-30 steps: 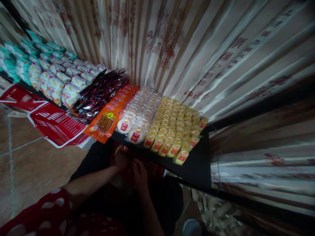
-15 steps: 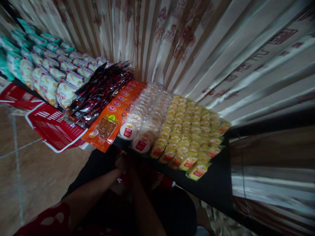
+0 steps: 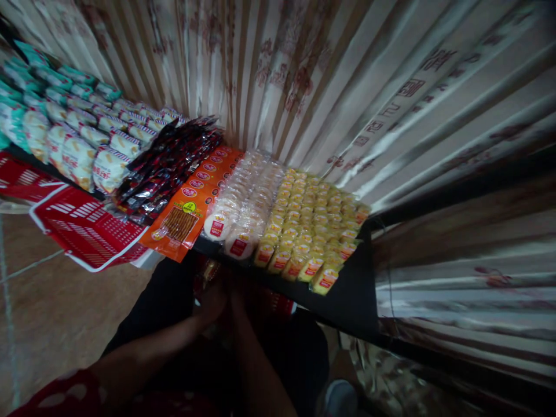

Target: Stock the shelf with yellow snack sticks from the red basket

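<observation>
Both my hands reach down into the shadow under the front edge of a black shelf (image 3: 347, 301). My left hand (image 3: 214, 300) is close to a small shiny brownish packet (image 3: 211, 271); its fingers are too dark to make out. Beside it is my right hand (image 3: 237, 296), its fingers lost in the dark too. Part of a red basket (image 3: 281, 304) shows between my knees, around and behind the hands. On the shelf above lie a flat orange snack packet (image 3: 178, 223), rows of round white wrapped pieces (image 3: 238, 229) and rows of yellow wrapped pieces (image 3: 304, 231).
Further left on the shelf are dark red glossy packets (image 3: 169, 168), white snack bags (image 3: 108, 165) and green bags (image 3: 15, 119). A red basket with a white rim (image 3: 87, 226) stands on the tiled floor (image 3: 56, 324). A pleated patterned curtain (image 3: 260, 75) hangs behind.
The view has shifted, so the shelf goods sit further left and the yellow rows higher. My hands are still under the shelf edge, and the shiny packet by my left hand shows more clearly.
</observation>
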